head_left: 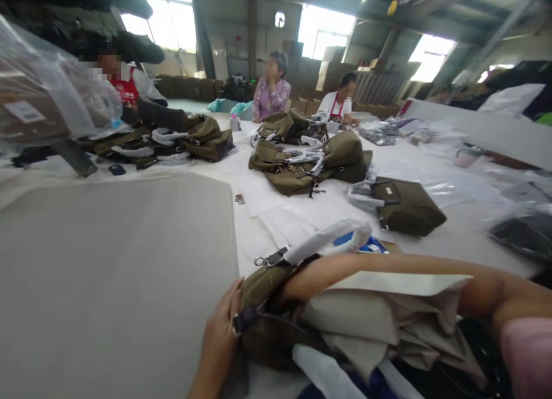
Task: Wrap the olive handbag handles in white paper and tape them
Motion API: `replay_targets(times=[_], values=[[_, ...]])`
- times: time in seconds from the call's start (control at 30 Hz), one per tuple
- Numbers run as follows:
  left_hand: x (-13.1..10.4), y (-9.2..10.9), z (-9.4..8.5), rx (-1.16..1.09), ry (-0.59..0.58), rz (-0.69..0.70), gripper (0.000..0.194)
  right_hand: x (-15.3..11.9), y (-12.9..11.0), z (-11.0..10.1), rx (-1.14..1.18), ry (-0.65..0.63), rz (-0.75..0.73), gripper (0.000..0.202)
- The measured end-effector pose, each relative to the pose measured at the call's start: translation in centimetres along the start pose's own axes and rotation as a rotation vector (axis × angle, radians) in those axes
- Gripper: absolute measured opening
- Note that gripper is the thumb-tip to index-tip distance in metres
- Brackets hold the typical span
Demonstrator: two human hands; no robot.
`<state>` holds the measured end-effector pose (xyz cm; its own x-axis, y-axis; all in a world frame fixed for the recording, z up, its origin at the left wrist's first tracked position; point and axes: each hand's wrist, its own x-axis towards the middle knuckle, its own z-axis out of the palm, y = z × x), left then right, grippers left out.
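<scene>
An olive-brown handbag [276, 341] lies on its side in front of me, its opening turned toward the right. My left hand [222, 327] grips its closed end, fingers along the fabric beside a black strap tab. My right forearm [336, 272] reaches into the opening, so my right hand is hidden inside. One handle [328, 238] of the bag, wrapped in white, arches up over the top; another wrapped handle [319, 370] hangs below. Crumpled beige-grey paper [379, 324] bulges at the opening, under my right arm.
A large grey sheet [112, 272] covers the table's left side. More olive handbags lie ahead in a pile [306, 157], at the left [172, 137] and singly at the right [405, 206]. Clear plastic [431, 186] lies at the right. Several people sit across the table, including a person in a floral top [271, 97].
</scene>
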<state>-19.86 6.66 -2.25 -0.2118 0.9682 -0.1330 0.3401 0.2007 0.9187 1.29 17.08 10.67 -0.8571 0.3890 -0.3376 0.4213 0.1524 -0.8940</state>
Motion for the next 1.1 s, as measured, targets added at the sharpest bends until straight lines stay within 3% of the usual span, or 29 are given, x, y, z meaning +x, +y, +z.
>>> replay_targets(times=[0.03,0.1,0.17,0.23,0.27,0.33,0.43,0.5,0.53,0.63,0.73,0.83,0.97,1.03,1.1], values=[[0.1,1.0,-1.2,0.099,0.017,0.014,0.066,-0.6,-1.3,-1.2,-0.125,-0.115,-0.048,0.021],[-0.1,3.8,-3.7,0.267,0.138,0.046,0.061,-3.2,-4.2,-3.5,-0.328,-0.152,-0.12,0.039],[-1.0,7.4,-5.6,0.353,0.267,0.119,0.052,-7.2,-6.7,-5.4,-0.387,-0.029,-0.172,0.043],[-1.9,11.4,-6.6,0.339,0.263,0.269,0.043,-12.1,-7.7,-6.6,-0.41,0.221,-0.172,0.039],[-2.2,13.3,-6.6,0.308,0.196,0.366,0.038,-14.6,-7.5,-7.0,-0.418,0.373,-0.156,0.038],[-2.4,17.0,-5.7,0.257,-0.057,0.553,0.033,-19.3,-5.7,-7.5,-0.414,0.681,-0.072,0.039],[-1.6,21.5,-2.7,0.307,-0.467,0.753,0.038,-24.5,-0.4,-7.1,-0.329,1.107,0.108,0.044],[-0.9,23.7,-0.2,0.365,-0.613,0.82,0.05,-26.4,3.5,-5.8,-0.238,1.259,0.159,0.045],[-0.5,24.5,1.0,0.384,-0.652,0.841,0.056,-26.9,5.2,-5.0,-0.072,1.305,0.192,0.047],[0.0,26.0,4.2,0.457,-0.69,0.884,0.08,-26.5,9.0,-1.7,0.326,1.232,0.22,0.061],[0.2,26.4,6.6,0.642,-0.587,0.92,0.102,-24.3,9.9,0.8,0.497,1.145,0.114,0.07],[0.3,25.9,8.5,0.755,-0.47,0.991,0.112,-22.1,7.8,1.7,0.626,1.105,-0.074,0.067],[-0.2,24.2,9.9,0.607,-0.521,0.997,0.132,-20.0,3.2,2.2,0.787,0.872,-0.349,0.072],[-0.7,23.2,10.1,0.497,-0.496,0.991,0.126,-19.5,1.4,2.6,0.805,0.729,-0.44,0.076],[-1.3,22.1,9.9,0.389,-0.414,0.985,0.106,-19.1,0.3,3.1,0.783,0.617,-0.495,0.079]])
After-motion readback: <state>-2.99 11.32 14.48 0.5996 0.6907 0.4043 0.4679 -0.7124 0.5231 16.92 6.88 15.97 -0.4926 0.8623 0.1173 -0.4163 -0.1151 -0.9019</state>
